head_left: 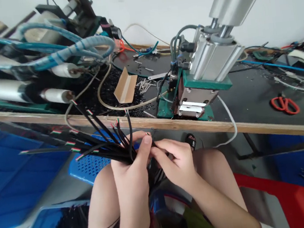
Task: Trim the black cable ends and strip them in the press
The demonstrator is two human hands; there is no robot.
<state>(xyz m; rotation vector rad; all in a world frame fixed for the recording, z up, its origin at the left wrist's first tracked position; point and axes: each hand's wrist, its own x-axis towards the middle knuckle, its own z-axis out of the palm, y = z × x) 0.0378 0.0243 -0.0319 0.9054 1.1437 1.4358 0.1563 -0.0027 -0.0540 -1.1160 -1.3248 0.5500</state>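
Note:
My left hand (131, 163) is wrapped round a bundle of black cables (101, 148) above my lap. The cables fan out to the left, and their cut ends show small red, green and white wires. Thumb and forefinger of that hand pinch the tip of one cable. Close beside it, my right hand (177, 158) is closed with its thumb and forefinger on the same black cable, just below the tip. The other fingers of this hand are curled in. More black cable hangs down between my knees, partly hidden by my hands.
A pneumatic press (194, 98) stands at the bench edge (153, 123). Red-handled scissors (284, 104) lie to its right. Left of it are a folded cardboard piece (126, 86), scraps and a machine with blue hoses (80, 47). Blue crate (44, 227) and red stool (282, 194) flank me.

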